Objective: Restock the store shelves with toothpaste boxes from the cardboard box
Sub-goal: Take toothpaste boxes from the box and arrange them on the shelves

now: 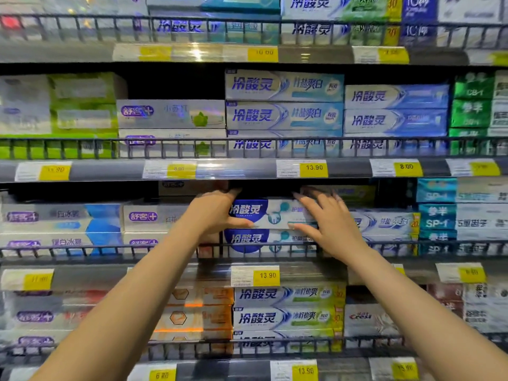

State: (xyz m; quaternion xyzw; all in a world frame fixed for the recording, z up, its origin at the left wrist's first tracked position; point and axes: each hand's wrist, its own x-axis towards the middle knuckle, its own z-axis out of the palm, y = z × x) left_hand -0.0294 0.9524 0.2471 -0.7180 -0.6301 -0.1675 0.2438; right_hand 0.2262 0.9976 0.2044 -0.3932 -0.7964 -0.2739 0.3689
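Blue-and-white toothpaste cartons fill the wire-fronted shelves. At the left edge of the third shelf, purple-logo boxes are stacked in two layers behind the wire rail. Further right, the left hand is seen gripping the left end of the top box, thumb below its front face and fingers curled over the top edge. This box, the task's thing, is held at the middle of the shelf, resting on the lower box of the same design. At its right end the right hand is placed, fingers spread across the top and front, thumb hooked under the lower edge. Right of that, a paler box is seen, then teal boxes by the right edge.

The box is judged to be in the act of being seated on its stack. Risks from here: if it is pushed in crooked, the neighbouring stack could be nudged out of line; if it is released before lying flat, it could slide forward onto the rail.

As for containers, the shelves act as trays, each holding stacked cartons behind a rail with price tags beneath. The cardboard box is not in view.
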